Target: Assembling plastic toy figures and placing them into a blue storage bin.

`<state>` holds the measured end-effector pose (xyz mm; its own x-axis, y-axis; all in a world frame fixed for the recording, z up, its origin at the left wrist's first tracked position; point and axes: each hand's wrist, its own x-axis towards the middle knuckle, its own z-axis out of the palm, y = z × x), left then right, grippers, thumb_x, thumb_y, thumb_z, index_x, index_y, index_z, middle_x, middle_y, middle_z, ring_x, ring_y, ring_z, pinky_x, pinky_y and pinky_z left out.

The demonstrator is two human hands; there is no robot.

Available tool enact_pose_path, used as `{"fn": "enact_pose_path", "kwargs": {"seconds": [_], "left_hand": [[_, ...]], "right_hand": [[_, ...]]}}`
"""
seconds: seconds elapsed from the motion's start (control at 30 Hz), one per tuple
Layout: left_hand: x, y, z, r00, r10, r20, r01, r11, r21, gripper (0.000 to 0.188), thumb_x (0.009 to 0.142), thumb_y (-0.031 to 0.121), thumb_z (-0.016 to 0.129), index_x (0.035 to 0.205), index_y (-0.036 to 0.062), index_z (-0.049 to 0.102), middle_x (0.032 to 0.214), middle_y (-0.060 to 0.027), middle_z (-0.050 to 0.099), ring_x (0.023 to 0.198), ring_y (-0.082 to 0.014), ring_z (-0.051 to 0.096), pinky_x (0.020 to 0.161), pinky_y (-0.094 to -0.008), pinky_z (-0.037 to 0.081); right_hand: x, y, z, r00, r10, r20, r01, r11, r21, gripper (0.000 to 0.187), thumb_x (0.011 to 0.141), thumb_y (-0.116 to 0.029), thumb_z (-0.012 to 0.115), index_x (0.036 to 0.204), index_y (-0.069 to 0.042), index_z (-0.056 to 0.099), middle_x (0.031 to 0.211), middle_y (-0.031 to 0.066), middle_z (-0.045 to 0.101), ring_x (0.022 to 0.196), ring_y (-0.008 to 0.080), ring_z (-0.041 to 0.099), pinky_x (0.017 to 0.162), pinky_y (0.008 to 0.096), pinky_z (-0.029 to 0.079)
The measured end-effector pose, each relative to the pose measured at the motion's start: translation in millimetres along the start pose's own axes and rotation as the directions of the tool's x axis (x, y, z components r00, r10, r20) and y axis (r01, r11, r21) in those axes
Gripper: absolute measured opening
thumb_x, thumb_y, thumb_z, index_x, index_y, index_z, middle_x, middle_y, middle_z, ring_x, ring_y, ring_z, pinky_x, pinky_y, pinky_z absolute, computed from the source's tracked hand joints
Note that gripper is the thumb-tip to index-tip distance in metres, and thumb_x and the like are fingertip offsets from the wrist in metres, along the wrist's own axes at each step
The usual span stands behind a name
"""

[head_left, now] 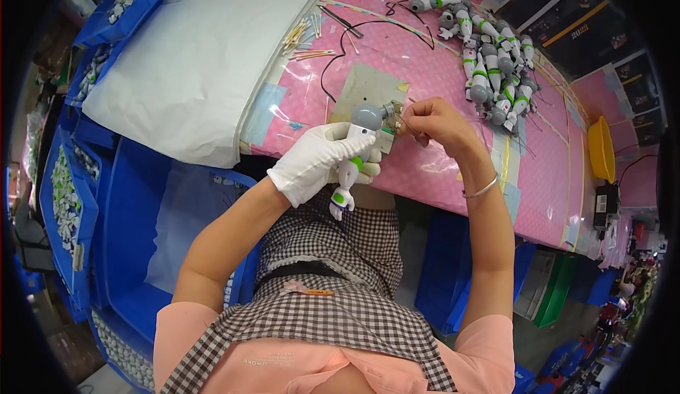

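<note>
Far left there's a blue plastic tray (86, 217) heaped with little white-and-green pieces (65, 206), and beside it a deep, smooth-walled blue plastic bin (127, 252). Next, a thick stack of matte white paper sheets (205, 61), edges a bit wavy, then some thin pale sticks (301, 40) scattered on a glossy pink surface (432, 75). The left hand (319, 160), in a soft white fabric glove, is wrapped snugly around a white, grey and green plastic toy arm (347, 174), round grey ball up top, tiny moulded hand hanging down past the surface's front edge. Behind that ball lies a flat dull-grey plate (358, 86). The bare right hand (432, 121) has its fingers curled and pinched together just beside the arm's upper end; can't tell what's between them. Further right, a jumbled pile of similar glossy toy arms (489, 61), then a rounded yellow plastic tub (601, 149).
</note>
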<state>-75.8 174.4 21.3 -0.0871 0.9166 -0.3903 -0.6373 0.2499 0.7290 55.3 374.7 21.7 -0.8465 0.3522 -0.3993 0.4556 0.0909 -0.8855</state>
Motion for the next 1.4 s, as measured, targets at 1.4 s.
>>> {"fn": "enact_pose_path", "kwargs": {"seconds": [1.4], "left_hand": [[-14.3,-5.1,7.4,0.998,-0.007,0.057,0.035,0.862,-0.505,0.047,0.095,0.049,0.039,0.102,0.0047,0.054,0.078,-0.0047,0.054,0.054,-0.0111,0.045,0.049,-0.0254,0.039]], "right_hand": [[1.3,50.8,-1.9,0.601,-0.531,-0.598,-0.169,0.646,-0.744,0.018,0.075,-0.02,0.07,0.087,-0.007,0.065,0.083,0.0116,0.055,0.086,0.0303,0.054,0.072,0.0404,0.043]]}}
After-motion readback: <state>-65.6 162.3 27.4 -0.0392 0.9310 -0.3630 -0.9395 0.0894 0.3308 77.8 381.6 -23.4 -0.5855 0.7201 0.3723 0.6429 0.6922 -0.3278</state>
